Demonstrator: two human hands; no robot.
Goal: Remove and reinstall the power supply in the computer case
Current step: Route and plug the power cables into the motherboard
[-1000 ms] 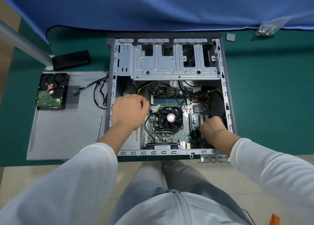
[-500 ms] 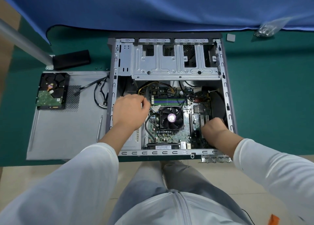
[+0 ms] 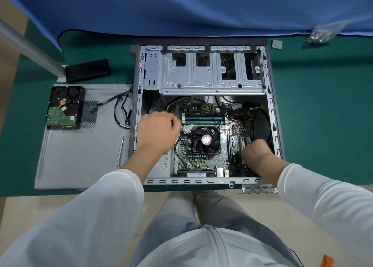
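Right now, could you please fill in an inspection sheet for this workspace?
Surface: green mat; blue cloth along the far edge.
Job's things: open computer case lying on its side; power supply in the near-left corner, mostly hidden under the left arm.
Clutter: hard drive and screwdriver on the side panel; black box; bag of screws.
Grip: left hand curled at the wires beside the memory slots; right hand curled near the expansion slots, contents hidden.
Cables: black cables spilling onto the panel.
Surroundings: metal pole; tiled floor.
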